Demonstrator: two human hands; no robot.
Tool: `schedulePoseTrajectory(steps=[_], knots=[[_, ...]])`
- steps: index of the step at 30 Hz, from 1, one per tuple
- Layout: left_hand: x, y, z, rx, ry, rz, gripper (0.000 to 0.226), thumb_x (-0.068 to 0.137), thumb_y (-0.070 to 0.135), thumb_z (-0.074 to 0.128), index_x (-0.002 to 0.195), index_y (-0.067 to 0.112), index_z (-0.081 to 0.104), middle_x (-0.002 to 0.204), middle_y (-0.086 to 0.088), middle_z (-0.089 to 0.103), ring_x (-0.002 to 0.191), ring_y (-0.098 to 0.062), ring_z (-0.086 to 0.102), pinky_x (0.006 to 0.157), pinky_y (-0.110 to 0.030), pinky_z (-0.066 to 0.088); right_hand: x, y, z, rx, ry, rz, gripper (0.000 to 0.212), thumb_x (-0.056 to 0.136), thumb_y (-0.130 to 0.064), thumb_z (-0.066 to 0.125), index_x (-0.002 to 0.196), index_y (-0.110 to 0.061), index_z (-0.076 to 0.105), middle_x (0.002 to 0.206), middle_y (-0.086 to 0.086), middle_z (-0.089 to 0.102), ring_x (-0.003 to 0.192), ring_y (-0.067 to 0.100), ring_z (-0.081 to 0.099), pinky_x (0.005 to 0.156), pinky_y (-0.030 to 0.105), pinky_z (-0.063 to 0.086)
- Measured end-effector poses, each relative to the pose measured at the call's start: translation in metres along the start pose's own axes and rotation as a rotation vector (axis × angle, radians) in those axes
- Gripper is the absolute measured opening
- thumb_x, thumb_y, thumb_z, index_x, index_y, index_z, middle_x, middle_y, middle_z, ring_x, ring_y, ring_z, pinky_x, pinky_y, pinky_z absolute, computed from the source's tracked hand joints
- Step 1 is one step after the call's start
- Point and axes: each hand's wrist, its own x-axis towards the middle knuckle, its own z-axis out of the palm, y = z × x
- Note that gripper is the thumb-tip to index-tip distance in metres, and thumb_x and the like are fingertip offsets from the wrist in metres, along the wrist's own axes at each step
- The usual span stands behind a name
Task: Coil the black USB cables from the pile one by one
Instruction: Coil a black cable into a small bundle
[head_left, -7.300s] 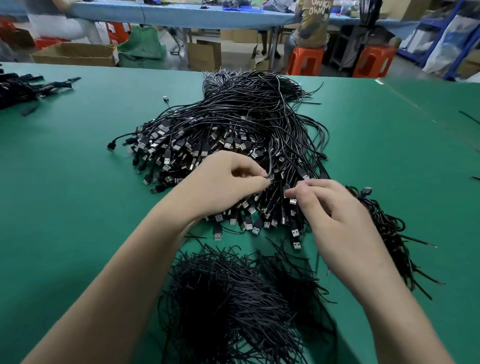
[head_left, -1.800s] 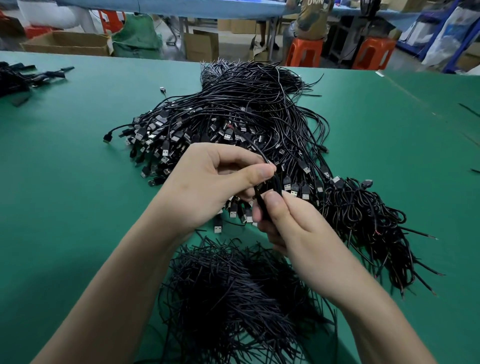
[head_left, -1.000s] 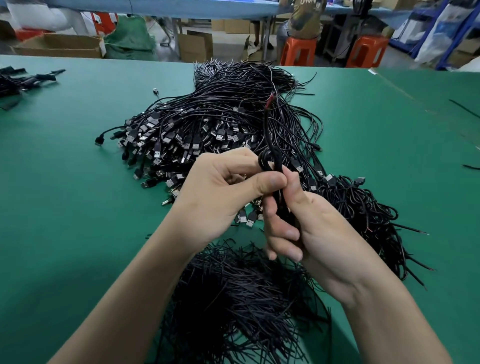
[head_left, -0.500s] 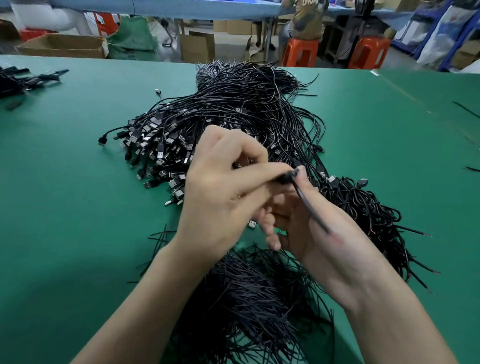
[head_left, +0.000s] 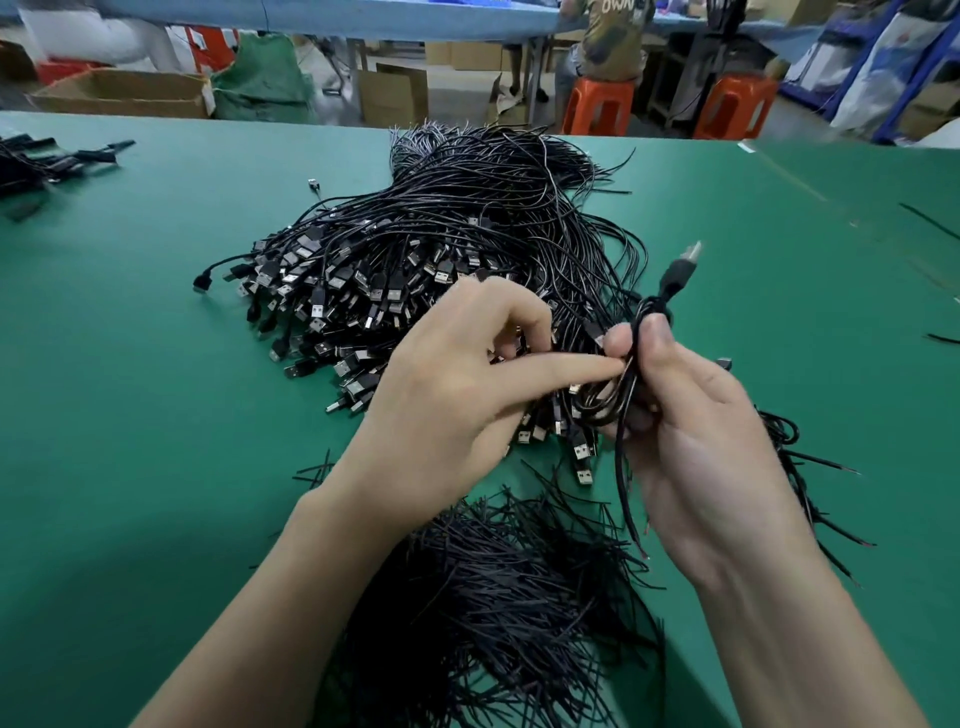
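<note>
Distantly, "OWN" on a shirt (head_left: 615, 36), past looped cable (head_left: 602, 404) in right hand (head_left: 711, 441)

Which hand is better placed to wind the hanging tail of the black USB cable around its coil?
Left. The right hand grips the coiled black USB cable, so it is busy; the left hand seems free, and its thumb touches the coil, near the hanging tail.
</note>
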Motion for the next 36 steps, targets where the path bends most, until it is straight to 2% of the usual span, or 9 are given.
schedulePoseTrajectory(steps=[4, 6, 9, 12, 18, 22, 26, 30, 36], knots=[[0.004, 0.003, -0.001, -0.379, 0.051, -0.381, 0.025, 0.103, 0.011, 0.058, 0.123, 0.018, 0.071, 0.114, 0.002, 0.061, 0.109, -0.018, 0.06, 0.088, -0.029, 0.049, -0.005, -0.004, 0.004, -0.189, -0.05, -0.071, 0.038, 0.099, -0.052, 0.051, 0.081, -0.025, 0.069, 0.082, -0.002, 0.061, 0.08, 0.016, 0.052, 0.079, 0.038, 0.038], [0.004, -0.002, -0.003, -0.607, -0.144, -0.514, 0.022, 0.106, 0.028, 0.053, 0.113, 0.029, 0.073, 0.121, 0.008, 0.065, 0.121, -0.017, 0.06, 0.1, -0.038, 0.05, -0.007, -0.005, 0.009, -0.242, -0.156, -0.077, 0.037, 0.102, -0.046, 0.049, 0.08, -0.023, 0.068, 0.085, -0.009, 0.067, 0.086, 0.008, 0.058, 0.084, 0.036, 0.039], [0.005, -0.004, -0.008, -0.85, -0.312, -0.52, 0.029, 0.102, 0.032, 0.05, 0.08, 0.025, 0.068, 0.118, -0.007, 0.069, 0.124, -0.022, 0.061, 0.108, -0.041, 0.047, -0.01, -0.01, 0.01, -0.221, -0.3, -0.034, 0.036, 0.101, -0.043, 0.048, 0.077, -0.025, 0.067, 0.083, -0.019, 0.069, 0.085, -0.005, 0.06, 0.083, 0.028, 0.038], [0.007, -0.007, -0.017, -0.985, -0.363, -0.483, 0.028, 0.1, 0.026, 0.054, 0.08, 0.015, 0.07, 0.113, -0.003, 0.071, 0.126, -0.018, 0.062, 0.102, -0.024, 0.048, -0.011, -0.014, 0.004, -0.207, -0.424, 0.003, 0.036, 0.095, -0.05, 0.05, 0.076, -0.027, 0.069, 0.083, -0.019, 0.066, 0.083, -0.004, 0.058, 0.083, 0.03, 0.038], [0.006, -0.011, -0.024, -1.123, -0.367, -0.563, 0.021, 0.099, 0.013, 0.066, 0.112, -0.002, 0.073, 0.082, 0.006, 0.07, 0.063, -0.01, 0.063, 0.06, -0.018, 0.052, -0.013, -0.014, 0.007, -0.135, -0.546, 0.086, 0.039, 0.098, -0.05, 0.048, 0.08, -0.026, 0.072, 0.098, 0.001, 0.076, 0.09, 0.01, 0.067, 0.081, 0.026, 0.053], [0.006, -0.009, -0.02, -1.128, -0.317, -0.598, 0.024, 0.095, 0.018, 0.065, 0.114, 0.007, 0.075, 0.072, -0.001, 0.07, 0.055, -0.016, 0.057, 0.057, -0.016, 0.05, -0.01, -0.01, 0.008, -0.226, -0.491, 0.034, 0.049, 0.103, -0.047, 0.039, 0.08, -0.012, 0.064, 0.097, 0.005, 0.078, 0.109, 0.021, 0.065, 0.101, 0.047, 0.048], [0.005, -0.001, -0.011, -1.169, -0.195, -0.617, 0.022, 0.092, 0.013, 0.065, 0.11, 0.011, 0.077, 0.075, -0.012, 0.074, 0.077, -0.028, 0.071, 0.086, -0.025, 0.057, -0.014, -0.014, 0.011, -0.077, -0.463, 0.148, 0.044, 0.102, -0.052, 0.041, 0.073, -0.022, 0.056, 0.058, -0.003, 0.054, 0.049, 0.014, 0.047, 0.049, 0.024, 0.045], [0.007, 0.005, -0.007, -1.205, -0.104, -0.639, 0.025, 0.086, 0.014, 0.07, 0.109, 0.014, 0.08, 0.097, -0.02, 0.078, 0.093, -0.016, 0.075, 0.087, -0.022, 0.057, -0.014, -0.015, 0.012, -0.11, -0.419, 0.189, 0.048, 0.096, -0.064, 0.041, 0.065, -0.028, 0.049, 0.058, -0.011, 0.035, 0.05, 0.009, 0.028, 0.047, 0.016, 0.028], [0.007, 0.009, -0.003, -1.203, -0.082, -0.638, 0.018, 0.091, 0.016, 0.076, 0.104, 0.027, 0.082, 0.077, 0.003, 0.077, 0.071, -0.004, 0.07, 0.071, -0.018, 0.057, -0.013, -0.018, 0.01, 0.196, -0.608, 0.319, 0.037, 0.099, -0.054, 0.041, 0.077, -0.025, 0.046, 0.065, -0.008, 0.029, 0.053, 0.011, 0.019, 0.05, 0.028, 0.013]])
